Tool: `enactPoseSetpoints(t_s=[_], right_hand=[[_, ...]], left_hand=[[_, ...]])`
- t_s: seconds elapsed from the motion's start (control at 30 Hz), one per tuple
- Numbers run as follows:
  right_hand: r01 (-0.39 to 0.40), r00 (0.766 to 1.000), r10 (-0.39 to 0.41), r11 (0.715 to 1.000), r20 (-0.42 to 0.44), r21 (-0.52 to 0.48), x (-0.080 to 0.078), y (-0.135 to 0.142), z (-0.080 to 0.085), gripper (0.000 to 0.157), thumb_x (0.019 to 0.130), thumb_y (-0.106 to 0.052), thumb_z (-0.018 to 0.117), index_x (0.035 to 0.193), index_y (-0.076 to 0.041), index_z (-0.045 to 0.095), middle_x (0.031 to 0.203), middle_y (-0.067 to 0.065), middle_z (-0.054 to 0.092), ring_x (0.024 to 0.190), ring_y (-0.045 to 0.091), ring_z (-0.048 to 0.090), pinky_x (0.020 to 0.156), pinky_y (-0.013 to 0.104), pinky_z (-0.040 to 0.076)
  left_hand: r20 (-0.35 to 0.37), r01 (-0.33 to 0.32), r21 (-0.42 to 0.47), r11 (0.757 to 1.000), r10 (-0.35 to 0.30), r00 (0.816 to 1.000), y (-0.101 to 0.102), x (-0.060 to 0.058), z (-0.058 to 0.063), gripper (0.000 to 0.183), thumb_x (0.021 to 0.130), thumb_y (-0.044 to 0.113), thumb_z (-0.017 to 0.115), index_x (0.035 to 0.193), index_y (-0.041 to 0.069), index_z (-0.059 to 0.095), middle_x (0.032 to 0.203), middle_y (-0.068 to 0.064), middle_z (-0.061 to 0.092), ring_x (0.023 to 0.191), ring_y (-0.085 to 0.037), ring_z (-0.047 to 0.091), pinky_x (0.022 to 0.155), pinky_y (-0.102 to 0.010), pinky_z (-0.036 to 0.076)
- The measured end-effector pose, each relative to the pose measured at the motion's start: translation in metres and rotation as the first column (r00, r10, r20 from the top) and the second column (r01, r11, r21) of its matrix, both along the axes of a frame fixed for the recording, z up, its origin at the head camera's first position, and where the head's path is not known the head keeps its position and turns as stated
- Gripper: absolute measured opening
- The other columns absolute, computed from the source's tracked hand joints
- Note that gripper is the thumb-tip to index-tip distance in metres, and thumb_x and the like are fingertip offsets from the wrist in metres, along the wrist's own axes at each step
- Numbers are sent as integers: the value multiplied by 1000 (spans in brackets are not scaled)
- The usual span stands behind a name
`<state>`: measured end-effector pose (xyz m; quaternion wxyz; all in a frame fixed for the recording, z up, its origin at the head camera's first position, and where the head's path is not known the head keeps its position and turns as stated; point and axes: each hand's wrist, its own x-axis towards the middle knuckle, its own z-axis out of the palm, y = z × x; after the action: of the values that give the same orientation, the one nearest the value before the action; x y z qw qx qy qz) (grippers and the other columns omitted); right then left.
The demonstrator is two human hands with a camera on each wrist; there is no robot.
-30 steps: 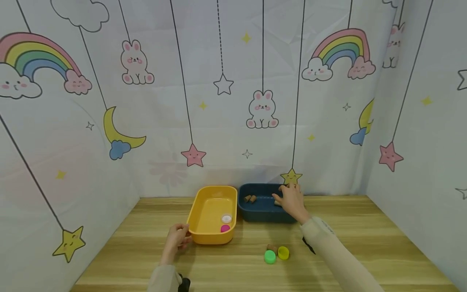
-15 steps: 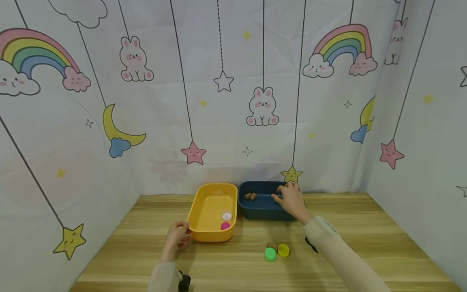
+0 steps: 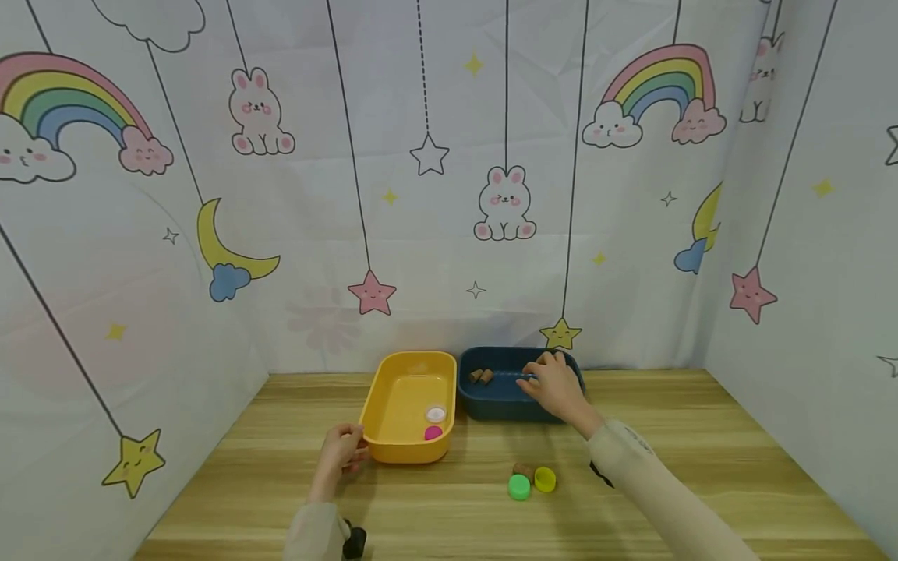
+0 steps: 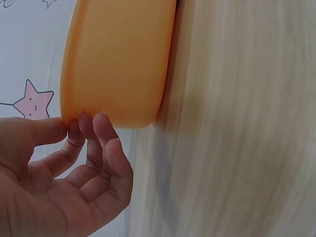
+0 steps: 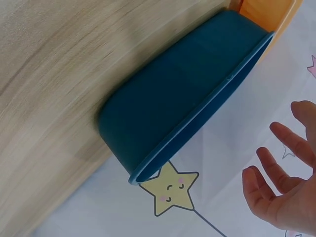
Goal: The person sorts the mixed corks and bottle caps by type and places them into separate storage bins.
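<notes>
My left hand (image 3: 341, 449) pinches the near left corner of a yellow plastic bin (image 3: 409, 453); in the left wrist view, thumb and fingertips meet at its rim. A white round cap (image 3: 436, 414) and a magenta cap (image 3: 433, 432) lie inside that bin. My right hand (image 3: 559, 387) hovers over the right part of a dark blue bin (image 3: 508, 408), its fingers spread and loosely bent. The right wrist view shows nothing between those fingers. Two brown cork-like pieces (image 3: 481, 376) lie at the blue bin's left end. The hand hides part of the bin's inside.
On the wooden table (image 3: 449, 514), nearer than the bins, a green cap (image 3: 519, 488), a yellow cap (image 3: 545, 479) and a brown cork-like piece (image 3: 522, 470) lie close together. The bins stand side by side before a patterned white cloth backdrop (image 3: 435, 218).
My right hand has shifted slightly left and toward me over the blue bin. A brown piece seen beneath it one second ago no longer shows. The left hand stays at the yellow bin's corner.
</notes>
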<state>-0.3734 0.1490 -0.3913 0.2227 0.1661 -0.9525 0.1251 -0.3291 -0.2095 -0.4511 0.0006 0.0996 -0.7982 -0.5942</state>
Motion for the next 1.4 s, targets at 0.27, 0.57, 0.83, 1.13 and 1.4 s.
enactPoseSetpoints(t_s=[0.27,0.57,0.83,1.13,1.4], right_hand=[[-98,992,103,993,-68,71,4,1,-5,20,80,-31,65,91,-15,67,90,5,53,75,18,39,56,23,32],[-235,968,243,965,-64,113,10,-1,-9,15,78,-27,68,89,-16,68,87,2,53,72,13,34,58,22,29],[-318,943,328,937,-51,145,18,0,-14,16,79,-28,66,91,-17,67,85,-1,51,70,10,30,56,18,28],[-389,916,399,906,-29,165,22,4,-21,14,78,-26,66,90,-19,67,85,-2,52,73,9,36,58,19,33],[-447,892,451,878,16,169,28,7,-25,14,80,-27,65,91,-20,68,83,-3,51,78,13,42,59,19,37]], left_hand=[[-7,5,2,1000,-5,1000,0,0,0,26,93,16,40,98,-8,48,76,-8,61,58,-11,61,49,-26,45],[0,-1,-3,1000,1,1000,0,0,0,25,94,17,40,95,-6,50,77,-8,61,58,-11,61,49,-26,45],[0,-7,2,1000,7,1000,1,0,1,25,93,17,40,98,-6,50,78,-8,61,58,-11,61,49,-25,44],[-7,-4,6,1000,4,1000,1,1,0,27,94,16,40,101,-8,48,77,-6,60,59,-11,61,48,-25,44],[-6,4,11,1000,-4,1000,0,1,0,28,94,17,39,102,-8,48,78,-7,60,59,-11,61,49,-26,44]])
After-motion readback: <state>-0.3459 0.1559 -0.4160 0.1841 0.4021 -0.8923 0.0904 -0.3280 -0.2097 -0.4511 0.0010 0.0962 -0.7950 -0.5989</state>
